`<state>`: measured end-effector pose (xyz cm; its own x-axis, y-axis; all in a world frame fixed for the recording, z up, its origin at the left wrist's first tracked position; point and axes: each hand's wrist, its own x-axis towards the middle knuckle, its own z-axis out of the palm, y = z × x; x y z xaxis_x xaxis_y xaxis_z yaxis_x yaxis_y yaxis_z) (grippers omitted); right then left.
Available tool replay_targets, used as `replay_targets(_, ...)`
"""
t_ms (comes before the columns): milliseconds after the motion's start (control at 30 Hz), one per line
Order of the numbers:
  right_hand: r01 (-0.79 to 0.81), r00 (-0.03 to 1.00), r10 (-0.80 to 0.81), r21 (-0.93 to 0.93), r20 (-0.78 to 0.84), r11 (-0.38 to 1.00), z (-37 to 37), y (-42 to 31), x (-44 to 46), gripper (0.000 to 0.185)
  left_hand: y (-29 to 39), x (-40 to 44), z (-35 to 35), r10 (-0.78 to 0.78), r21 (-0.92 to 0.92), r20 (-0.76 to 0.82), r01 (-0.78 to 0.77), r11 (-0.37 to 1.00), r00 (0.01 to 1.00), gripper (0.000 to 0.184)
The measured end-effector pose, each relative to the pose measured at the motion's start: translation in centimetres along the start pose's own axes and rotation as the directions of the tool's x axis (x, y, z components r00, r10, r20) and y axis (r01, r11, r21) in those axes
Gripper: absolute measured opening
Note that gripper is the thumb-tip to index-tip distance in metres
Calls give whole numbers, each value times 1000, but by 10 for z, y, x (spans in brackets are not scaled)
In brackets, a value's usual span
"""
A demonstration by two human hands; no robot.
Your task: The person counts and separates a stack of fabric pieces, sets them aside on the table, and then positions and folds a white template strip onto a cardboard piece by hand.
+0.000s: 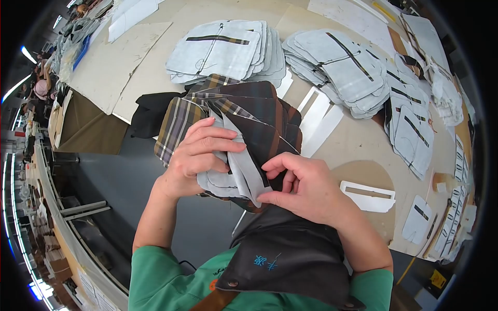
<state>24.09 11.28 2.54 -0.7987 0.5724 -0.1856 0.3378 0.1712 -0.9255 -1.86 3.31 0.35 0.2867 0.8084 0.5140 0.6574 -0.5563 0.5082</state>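
Observation:
A bundle of dark plaid fabric pieces (259, 103) with light grey backing lies at the table's front edge, close to my body. My left hand (202, 153) rests on the bundle's left part, fingers bent over a folded grey layer (241, 163). At the lower right of that layer, my right hand (306, 189) pinches the edge of the fabric between thumb and fingers. A lighter plaid piece (179, 124) shows left of the bundle. The undersides of the pieces are hidden.
Behind the bundle stand stacks of grey pieces with dark slits (223, 49), and more (342, 67) at the right. White templates (367, 196) lie right of my right hand. Black fabric (150, 114) is at the left. Other people (41, 88) are at the far left.

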Motion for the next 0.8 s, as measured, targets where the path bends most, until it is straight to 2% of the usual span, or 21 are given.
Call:
replay_targets(233,-58,997,56,-38,-46,998,-4,3,-4,59,-4,-4,-3,-21,-37,54,23,999,998,33)
replay_targets(300,-76,991,77,12,-113,997,-4,8,-4,63,-4,-4,-7,-24,-56,79,28,998,997,37)
replay_targets(333,-70,990,70,5,-119,998,-5,12,-1,63,-4,-4,-9,-96,-156,119,114,981,988,43)
replay_targets(367,-116,981,146,225,-124,967,-5,18,3,63,-4,-2,-11,-162,-249,164,200,948,973,51)
replay_targets(400,-153,969,221,438,-109,886,-7,20,7,64,-5,-1,-15,-156,-244,157,191,951,975,51)
replay_targets(433,-213,958,279,485,-67,848,-10,15,11,64,-6,2,-18,-157,-305,196,212,928,968,61)
replay_targets(467,-204,960,271,482,-73,852,-10,12,15,64,-7,4,-21,-156,-364,236,236,901,959,71)
replay_targets(500,-234,951,304,511,-57,827,-9,11,20,61,-10,5,-18,-125,-402,206,201,893,970,72)
replay_targets(533,-264,941,337,538,-39,800,-8,10,23,57,-11,8,-18,-121,-400,200,194,896,972,72)
replay_targets(600,-228,952,297,486,-68,844,-3,13,30,54,-13,16,-19,-140,-313,236,212,926,962,58)
replay_targets(633,-195,961,260,439,-92,877,1,14,33,51,-5,24,-19,-168,-302,219,230,925,961,41)
replay_targets(667,-189,963,253,436,-92,880,5,13,34,51,-4,28,-18,-167,-296,214,227,928,962,41)
replay_targets(733,14,971,78,380,-225,925,15,9,32,43,-2,39,-16,-164,-286,205,220,933,965,33)
replay_targets(767,52,971,24,307,-240,950,16,4,27,35,4,46,-14,-214,-277,166,253,927,963,37)
replay_targets(800,53,970,24,306,-241,950,16,5,26,35,1,48,-11,-212,-277,166,252,927,963,37)
